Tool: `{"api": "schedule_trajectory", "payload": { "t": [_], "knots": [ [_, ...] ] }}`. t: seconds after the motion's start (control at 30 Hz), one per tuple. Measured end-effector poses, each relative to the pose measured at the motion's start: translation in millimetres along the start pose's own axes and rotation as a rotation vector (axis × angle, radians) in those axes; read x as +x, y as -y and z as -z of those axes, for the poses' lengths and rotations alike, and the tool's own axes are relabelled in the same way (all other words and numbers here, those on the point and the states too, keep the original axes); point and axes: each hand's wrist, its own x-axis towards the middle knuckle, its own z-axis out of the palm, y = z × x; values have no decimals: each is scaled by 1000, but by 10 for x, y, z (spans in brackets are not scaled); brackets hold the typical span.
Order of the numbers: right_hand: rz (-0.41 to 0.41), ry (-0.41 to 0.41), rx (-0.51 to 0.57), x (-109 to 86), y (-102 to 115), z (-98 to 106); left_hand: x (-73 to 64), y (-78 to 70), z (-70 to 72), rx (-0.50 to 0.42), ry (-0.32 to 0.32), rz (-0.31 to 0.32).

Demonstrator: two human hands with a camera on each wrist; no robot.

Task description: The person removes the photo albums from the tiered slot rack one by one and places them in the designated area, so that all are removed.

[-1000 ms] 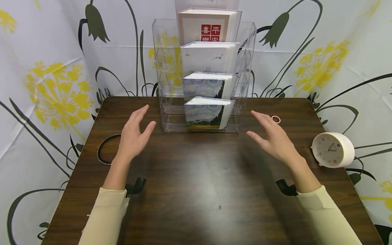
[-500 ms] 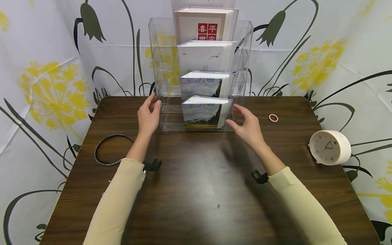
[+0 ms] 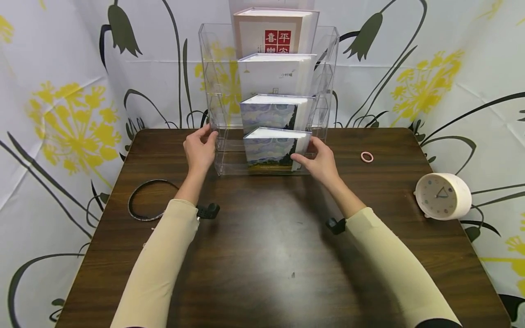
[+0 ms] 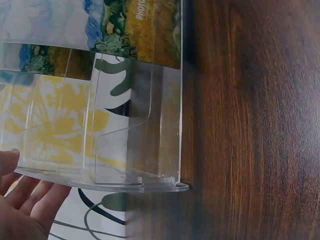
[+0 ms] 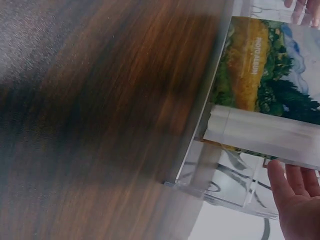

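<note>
A clear acrylic tiered rack stands at the back of the table, with books in its tiers. In the lowest tier, left of the right hand, is a photo album with a painted landscape cover, marked PHOTO ALBUM in the right wrist view. My left hand grips the rack's left side wall, thumb inside and fingers outside. My right hand holds the photo album's right edge, thumb across its front; in the right wrist view the fingertips lie at the far side of its page block.
Behind the photo album stand a second landscape-covered book, a white book and a beige book with red squares. A dark hoop lies at left; a pink ring and a white clock are at right.
Both hands have come inward and forward from the table's sides. The left has taken hold of the rack's side, the right of the photo album's edge.
</note>
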Motion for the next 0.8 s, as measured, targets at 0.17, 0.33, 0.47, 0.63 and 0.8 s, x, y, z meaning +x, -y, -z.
{"api": "schedule_trajectory", "payload": {
  "t": [0.17, 0.33, 0.47, 0.63, 0.8],
  "knots": [
    [-17, 2, -18, 56, -26, -24, 14, -2, -14, 0, -1, 32],
    [-51, 35, 12, 91, -42, -50, 27, -34, -6, -39, 24, 105],
    [-96, 52, 21, 102, -52, -68, 28, -65, 9, -98, 41, 168],
    [-102, 72, 33, 115, -68, -84, 37, -63, 38, -154, 59, 226],
    [-71, 75, 54, 119, -94, -77, 48, -74, 59, -240, 97, 303]
  ]
}}
